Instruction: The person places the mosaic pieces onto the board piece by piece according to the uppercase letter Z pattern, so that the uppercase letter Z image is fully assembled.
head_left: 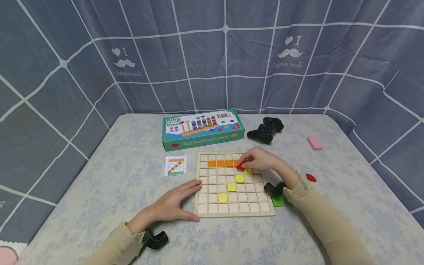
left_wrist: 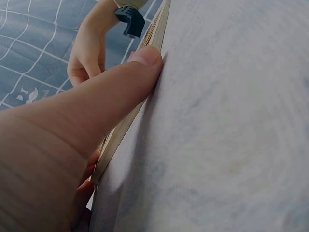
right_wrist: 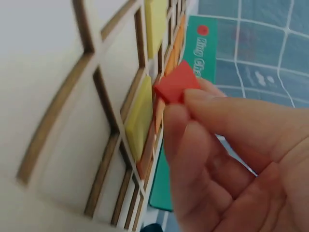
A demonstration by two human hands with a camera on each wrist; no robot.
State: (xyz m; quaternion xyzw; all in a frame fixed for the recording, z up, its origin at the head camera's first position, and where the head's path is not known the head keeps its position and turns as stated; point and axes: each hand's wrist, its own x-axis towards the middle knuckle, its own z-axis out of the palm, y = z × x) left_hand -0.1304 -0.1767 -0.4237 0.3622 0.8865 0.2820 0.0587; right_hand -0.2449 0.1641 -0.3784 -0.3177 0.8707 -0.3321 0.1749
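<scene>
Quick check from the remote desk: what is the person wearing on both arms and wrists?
Both arms are in long beige sleeves, left sleeve and right sleeve. Each wrist carries a small black device, left wrist device and right wrist device. The left hand and right hand are bare, with no gloves visible.

The person wears a long-sleeved top of soft beige fabric, and both sleeves reach to the wrists. The left beige sleeve (head_left: 112, 248) ends in a slightly gathered cuff. The right beige sleeve (head_left: 326, 224) has small dark letters printed near its cuff; they are too small to read. On each wrist there is a small black plastic camera mount with a rounded, curved shape: the left black wrist mount (head_left: 155, 239) and the right black wrist mount (head_left: 274, 188). The left hand (head_left: 175, 204) and the right hand (head_left: 261, 160) are bare, without rings or gloves.
</scene>
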